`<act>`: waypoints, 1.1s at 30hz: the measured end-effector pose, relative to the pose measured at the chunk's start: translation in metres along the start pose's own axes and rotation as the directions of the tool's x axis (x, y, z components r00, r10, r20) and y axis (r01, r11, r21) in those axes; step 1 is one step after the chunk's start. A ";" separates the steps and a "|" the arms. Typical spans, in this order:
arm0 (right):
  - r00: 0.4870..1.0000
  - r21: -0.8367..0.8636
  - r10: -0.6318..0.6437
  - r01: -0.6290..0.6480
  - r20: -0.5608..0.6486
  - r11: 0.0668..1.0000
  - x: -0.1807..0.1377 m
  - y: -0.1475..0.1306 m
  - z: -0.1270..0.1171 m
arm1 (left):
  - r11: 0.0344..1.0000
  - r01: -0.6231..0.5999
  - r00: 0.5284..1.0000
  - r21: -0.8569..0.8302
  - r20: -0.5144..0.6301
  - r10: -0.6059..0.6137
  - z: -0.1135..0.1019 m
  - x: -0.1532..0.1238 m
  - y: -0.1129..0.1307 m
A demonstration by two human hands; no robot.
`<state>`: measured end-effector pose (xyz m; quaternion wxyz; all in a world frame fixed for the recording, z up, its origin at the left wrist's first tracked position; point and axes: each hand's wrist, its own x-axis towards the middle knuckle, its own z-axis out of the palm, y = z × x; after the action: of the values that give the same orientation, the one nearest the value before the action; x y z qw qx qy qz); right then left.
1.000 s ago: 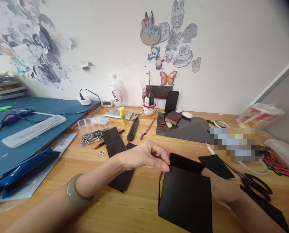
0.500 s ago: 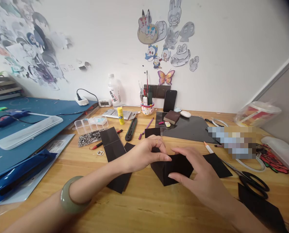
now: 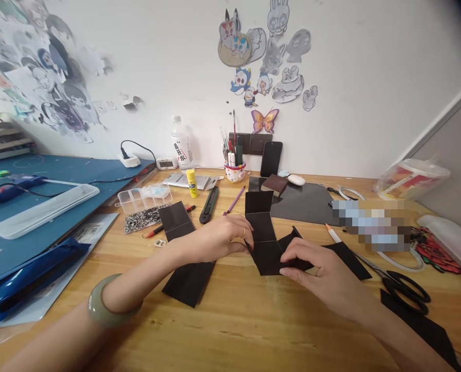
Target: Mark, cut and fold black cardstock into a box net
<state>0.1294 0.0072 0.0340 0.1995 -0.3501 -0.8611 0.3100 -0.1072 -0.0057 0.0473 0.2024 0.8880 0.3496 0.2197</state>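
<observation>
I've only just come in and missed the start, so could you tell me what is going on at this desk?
A person is working a creased black paper piece with both bare hands over the wooden table. The left hand pinches its left edge and the right hand grips its right flap, with the far panels pointing toward the wall. A black strip passes under the left wrist, and scissors lie to the right, untouched.

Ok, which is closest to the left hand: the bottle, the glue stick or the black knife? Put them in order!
From the left hand, which pinches the paper:
1. Knife, just behind the hand.
2. Glue stick, farther back and to the left.
3. Bottle, right at the wall.
</observation>
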 end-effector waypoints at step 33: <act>0.952 -0.226 -0.306 0.292 -0.030 0.929 0.000 0.001 0.010 | 0.962 0.136 0.986 -0.236 -0.066 -0.155 0.027 0.005 0.022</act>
<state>0.1241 0.0039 0.0262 0.2325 -0.2446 -0.9263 0.1678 -0.0782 -0.0223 0.0376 0.3051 0.8203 0.3943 0.2805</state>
